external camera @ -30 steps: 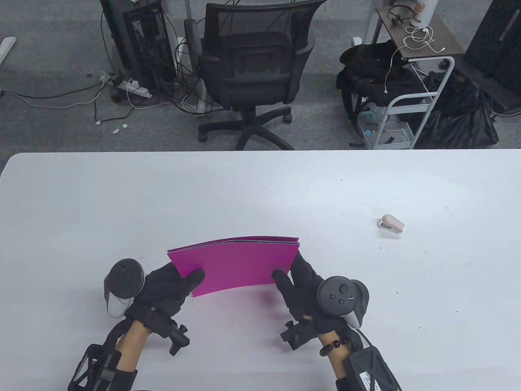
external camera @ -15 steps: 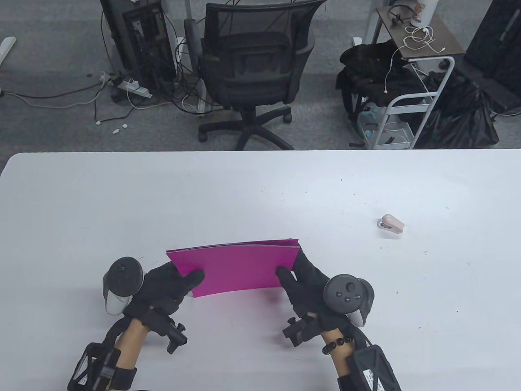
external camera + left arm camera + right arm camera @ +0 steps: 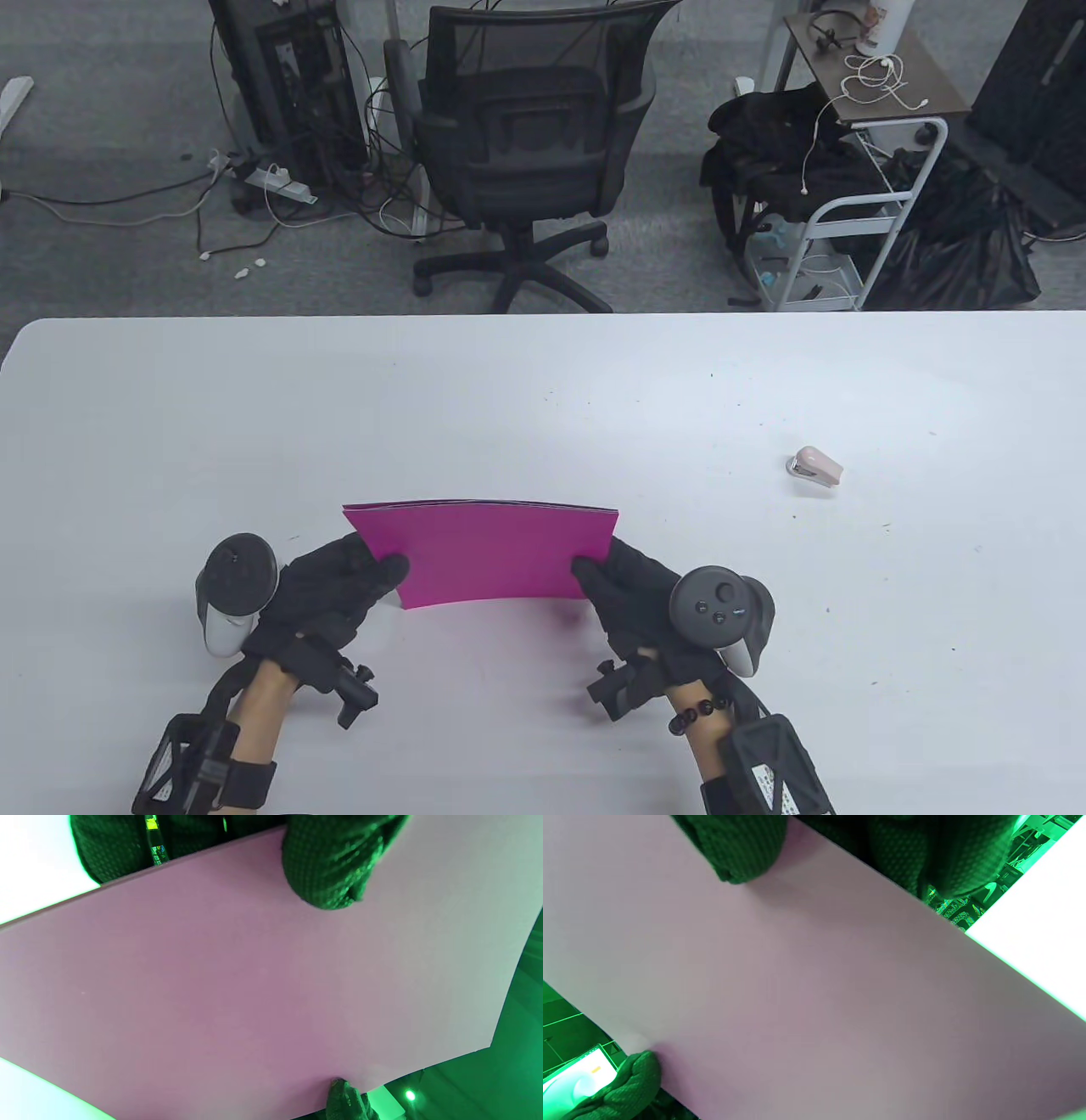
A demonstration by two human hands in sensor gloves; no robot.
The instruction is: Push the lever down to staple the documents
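Note:
A stack of magenta paper sheets [image 3: 488, 552] stands on its lower edge near the front middle of the white table [image 3: 543, 390], held upright between both hands. My left hand [image 3: 339, 586] grips its left edge, thumb on the near face. My right hand [image 3: 628, 590] grips its right edge the same way. In the left wrist view the sheet [image 3: 254, 993] fills the frame with my thumb [image 3: 331, 870] pressed on it. In the right wrist view the sheet [image 3: 814, 997] fills the frame under my thumb [image 3: 738, 849]. A small pink stapler [image 3: 816, 467] lies on the table to the right, apart from both hands.
A black office chair [image 3: 526, 144] stands beyond the table's far edge. A white rolling cart [image 3: 857, 212] with cables and dark bags stands at the back right. A computer tower and power strip [image 3: 280, 182] are on the floor at the back left.
Both hands have lowered and drawn slightly toward me with the sheets. The top edges of the sheets, fanned apart before, now lie flush together. The stapler has not moved.

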